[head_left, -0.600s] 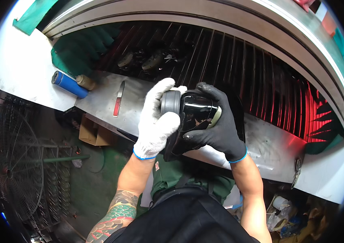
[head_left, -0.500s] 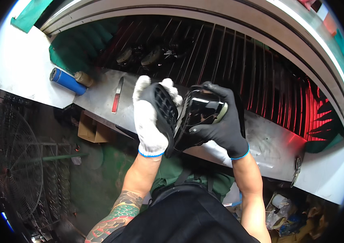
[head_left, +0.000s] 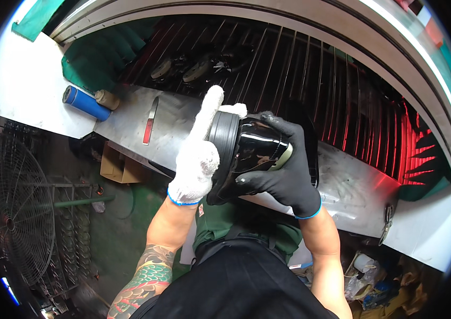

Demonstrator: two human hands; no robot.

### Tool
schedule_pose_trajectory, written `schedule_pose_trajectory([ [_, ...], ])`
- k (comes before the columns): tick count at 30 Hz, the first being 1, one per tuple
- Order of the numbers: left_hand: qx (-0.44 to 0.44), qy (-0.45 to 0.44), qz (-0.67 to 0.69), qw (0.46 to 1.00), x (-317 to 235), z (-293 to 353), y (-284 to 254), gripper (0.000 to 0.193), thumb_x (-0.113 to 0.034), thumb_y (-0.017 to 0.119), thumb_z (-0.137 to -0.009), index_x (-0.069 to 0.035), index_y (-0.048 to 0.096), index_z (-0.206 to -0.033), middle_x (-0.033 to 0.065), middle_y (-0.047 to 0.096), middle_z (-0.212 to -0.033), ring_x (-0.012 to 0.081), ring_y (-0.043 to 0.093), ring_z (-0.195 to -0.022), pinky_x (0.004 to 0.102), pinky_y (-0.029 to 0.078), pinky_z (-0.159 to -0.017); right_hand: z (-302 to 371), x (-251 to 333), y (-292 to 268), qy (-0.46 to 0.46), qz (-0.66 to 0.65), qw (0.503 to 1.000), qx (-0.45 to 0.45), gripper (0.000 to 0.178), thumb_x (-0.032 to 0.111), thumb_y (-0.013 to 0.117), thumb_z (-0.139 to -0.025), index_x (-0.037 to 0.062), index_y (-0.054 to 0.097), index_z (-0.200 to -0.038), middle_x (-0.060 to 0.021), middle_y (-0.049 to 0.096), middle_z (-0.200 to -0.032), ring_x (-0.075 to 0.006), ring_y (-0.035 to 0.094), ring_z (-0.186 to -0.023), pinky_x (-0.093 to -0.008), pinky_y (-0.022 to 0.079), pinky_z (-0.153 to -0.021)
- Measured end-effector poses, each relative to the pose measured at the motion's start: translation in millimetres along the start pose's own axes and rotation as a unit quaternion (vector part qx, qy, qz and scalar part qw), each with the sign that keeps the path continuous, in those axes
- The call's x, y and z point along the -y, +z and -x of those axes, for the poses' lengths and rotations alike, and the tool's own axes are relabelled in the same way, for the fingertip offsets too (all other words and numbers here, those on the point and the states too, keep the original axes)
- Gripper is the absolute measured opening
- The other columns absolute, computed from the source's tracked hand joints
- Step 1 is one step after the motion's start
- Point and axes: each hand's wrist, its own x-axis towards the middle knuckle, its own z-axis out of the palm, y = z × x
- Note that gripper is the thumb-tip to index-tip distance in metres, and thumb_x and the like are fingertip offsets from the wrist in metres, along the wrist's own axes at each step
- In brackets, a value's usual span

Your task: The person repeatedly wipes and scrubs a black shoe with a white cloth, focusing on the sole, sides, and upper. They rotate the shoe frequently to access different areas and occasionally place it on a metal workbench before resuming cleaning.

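Note:
My left hand, in a white knit glove, is closed on a black ribbed-edge shoe sole. Its palm lies against the sole's underside. My right hand, in a dark grey glove, grips a glossy black shoe upper with a pale patch near the toe or heel; which end it is I cannot tell. Sole and upper meet face to face, standing on edge above the metal ledge. The inner face of the sole is hidden. A red-handled knife lies on the ledge left of my hands.
Beyond the ledge runs a dark bed of bars, with shoe parts lying on it and red light at the right. A blue cylinder and a tan roll sit at left. Metal snips hang near the right edge. A large fan stands lower left.
The sole, tilted with its grid-patterned face showing, has turned and come against the upper. My left hand has swung round behind it. My right hand keeps its hold.

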Motion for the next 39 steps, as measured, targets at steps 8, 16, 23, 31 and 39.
schedule_pose_trajectory([
  [8,0.051,0.098,-0.242,0.964,-32.1,11.9,-1.2,0.079,-0.036,0.074,-0.093,0.009,0.047,-0.151,0.0240,0.055,-0.149,0.0321,0.057,-0.135,0.0441,0.042,-0.117,-4.8,28.5,5.1,-0.189,0.163,0.963,0.101,0.073,0.012,0.094,-0.068,-0.0026,0.060,-0.130,-0.0235,0.061,-0.137,-0.0428,0.060,-0.130,-0.0465,0.050,-0.107],
  [16,0.041,0.121,-0.203,0.971,-29.6,46.0,1.0,0.063,-0.057,0.073,-0.092,-0.007,0.055,-0.128,0.0314,0.061,-0.132,0.0450,0.059,-0.126,0.0572,0.045,-0.111,16.8,29.4,8.1,-0.144,0.270,0.943,0.131,0.069,0.020,0.088,-0.074,0.0014,0.060,-0.134,-0.0213,0.069,-0.129,-0.0401,0.069,-0.118,-0.0457,0.056,-0.101],
  [23,0.061,0.172,-0.206,0.962,-27.0,73.9,-15.3,0.048,-0.052,0.075,-0.092,-0.010,0.064,-0.113,0.0263,0.067,-0.116,0.0479,0.064,-0.113,0.0661,0.050,-0.100,48.1,28.5,30.9,-0.161,0.331,0.921,0.125,0.053,0.015,0.074,-0.080,-0.0061,0.063,-0.126,-0.0246,0.069,-0.127,-0.0425,0.068,-0.120,-0.0511,0.056,-0.103],
  [31,-0.019,0.169,-0.260,0.950,-31.1,44.4,-3.9,0.044,-0.054,0.067,-0.098,-0.011,0.064,-0.106,0.0224,0.065,-0.113,0.0438,0.064,-0.108,0.0619,0.052,-0.099,-11.6,44.9,13.2,-0.143,0.319,0.920,0.177,0.063,0.030,0.085,-0.080,0.0020,0.061,-0.131,-0.0177,0.071,-0.120,-0.0352,0.072,-0.107,-0.0418,0.059,-0.091],
  [39,-0.040,0.212,-0.185,0.959,19.7,86.0,-35.9,0.075,-0.057,0.069,-0.096,-0.007,0.051,-0.150,0.0330,0.053,-0.147,0.0490,0.052,-0.138,0.0612,0.037,-0.119,11.5,15.5,21.8,-0.209,0.447,0.853,0.169,0.065,0.024,0.081,-0.071,-0.0007,0.066,-0.130,-0.0178,0.068,-0.125,-0.0403,0.063,-0.125,-0.0512,0.047,-0.110],
])
